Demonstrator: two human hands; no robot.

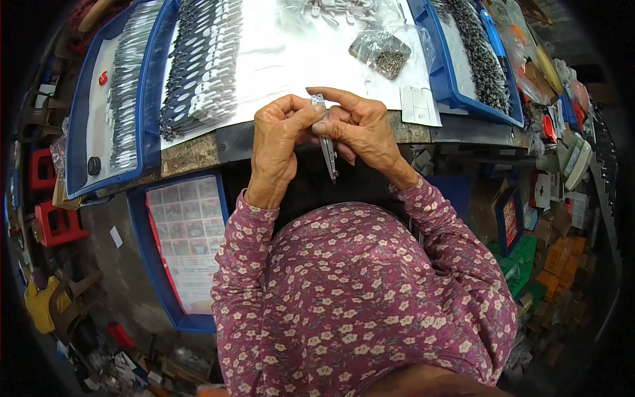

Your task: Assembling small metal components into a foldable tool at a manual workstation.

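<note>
A small silver drawing compass (329, 155) sits between the fingertips of both hands, its grey-white head up and its slim legs, nearly together, pointing down toward the person's body. The left hand (281, 129) has its thumb and index finger clamped on the compass at its head, while the right hand (360, 132) pinches it a little lower, the thumb pressed on the upper legs and the other fingers curled behind (their tips are mostly hidden). The right index finger stretches across beside the head; whether it touches there, I cannot tell. Below the fingers come the flowered sleeves (246, 255) of a plum-coloured top. Behind the fingers runs the worn wooden bench edge (190, 155), and beyond it a white sheet (264, 73) covers the bench. Right of the fingers, by that edge, lies a flat white packet (420, 107); farther up and right, a clear plastic bag holds many small brass-coloured pieces (391, 64). Left of the fingers lie close rows of black and white compass parts (215, 73). Well apart on either side stand a left blue tray (151, 99) with long silver pieces and a right blue tray (444, 76) with dark, slender ones. Farthest beyond the fingers, grey-white plastic parts (340, 10) lie loosely heaped.
</note>
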